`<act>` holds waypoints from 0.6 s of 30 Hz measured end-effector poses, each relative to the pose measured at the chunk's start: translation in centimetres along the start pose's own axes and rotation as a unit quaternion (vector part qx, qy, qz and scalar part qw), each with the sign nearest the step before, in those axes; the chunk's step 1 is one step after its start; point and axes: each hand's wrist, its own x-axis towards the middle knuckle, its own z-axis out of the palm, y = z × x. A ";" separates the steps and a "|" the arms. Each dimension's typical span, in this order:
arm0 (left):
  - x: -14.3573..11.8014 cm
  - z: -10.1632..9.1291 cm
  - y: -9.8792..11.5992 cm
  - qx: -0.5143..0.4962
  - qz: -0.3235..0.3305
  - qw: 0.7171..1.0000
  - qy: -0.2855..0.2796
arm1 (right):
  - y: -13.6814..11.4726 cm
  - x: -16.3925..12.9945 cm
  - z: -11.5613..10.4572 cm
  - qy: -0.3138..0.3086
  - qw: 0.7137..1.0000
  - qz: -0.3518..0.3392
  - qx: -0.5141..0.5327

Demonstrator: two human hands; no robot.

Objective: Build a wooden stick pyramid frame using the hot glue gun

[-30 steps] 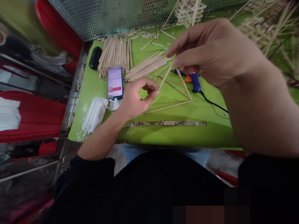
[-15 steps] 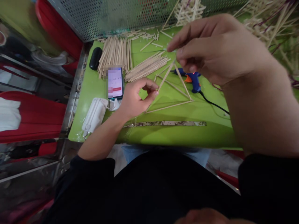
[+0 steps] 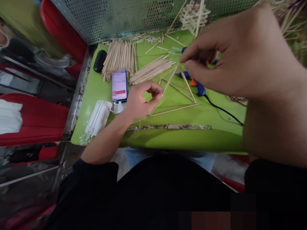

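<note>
The grip of the left hand (image 3: 141, 101) was narrow, thumb and forefinger pinched together on the lower end of a slanting stick in the triangular stick frame (image 3: 174, 110). The right hand (image 3: 230, 60) hung over the frame's peak, its thumb and forefinger nearly together at the tip; whether they held or touched the peak, I could not tell. The frame stood on the green table (image 3: 144, 139) between the hands, one stick lying low along its near side and others slanting up to the peak.

Just beyond it lay a blue glue gun (image 3: 200, 90) with an orange trigger, partly beneath the right hand, its black cord running off to the right. Nearer the person, a patterned strip (image 3: 177, 127) lay flat. Beyond the left hand were a loose bundle of sticks (image 3: 151, 69) and a thicker pile of sticks (image 3: 120, 59), with short offcuts (image 3: 153, 39) behind. A phone (image 3: 120, 85) with a lit screen lay by the left hand, a white pouch-like object (image 3: 98, 117) near it and a black case (image 3: 100, 61) beside the pile. Along the back, a lattice of sticks (image 3: 194, 17) stood near a perforated panel (image 3: 100, 19).
</note>
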 end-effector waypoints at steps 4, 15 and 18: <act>0.0 0.0 0.0 -0.005 -0.003 1.000 0.005 | -0.1 0.0 0.2 -0.005 1.000 0.009 0.005; 0.0 -0.1 0.0 0.003 -0.009 1.000 -0.007 | -0.9 0.3 0.2 -0.016 0.999 -0.012 -0.049; 0.0 -0.1 0.0 -0.010 -0.001 1.000 -0.009 | -0.8 0.4 0.3 -0.022 0.998 -0.010 -0.060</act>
